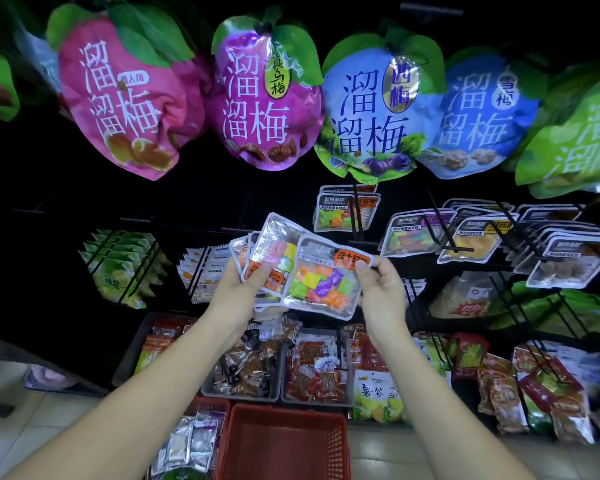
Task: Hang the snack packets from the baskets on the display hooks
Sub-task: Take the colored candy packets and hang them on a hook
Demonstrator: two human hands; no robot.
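Left hand point(238, 282): fingers curled round a fanned stack of snack packets point(272, 244), thumb pressed on the front face, silver film and orange labels showing. Right hand point(383, 289): thumb and fingers pinching the top right corner of the front packet point(321, 285), a clear-windowed pouch of multicoloured sweets with an orange label, slightly tilted and overlapping the stack at its lower right. Both held up at mid-height before the black display wall, just below and left of a double-pronged display hook point(355, 211) already loaded with hung sweet packets point(340, 214) of the same kind. Held packets apart from every hook. Further right: rows of similar flat pouches point(413, 233) on more hooks. Along the top: large plum-snack bags point(257, 98) in pink, purple, blue and green, hung side by side. Left of the hands: green packets point(118, 265) and white packets point(201, 268) on hooks. Below the hands: grey trays point(239, 397) of brown and red snacks, side by side. On the floor at the bottom edge: a red basket point(281, 441) seen from above; touching it on the left, a second red basket point(210, 407) loaded with silver packets point(187, 441)
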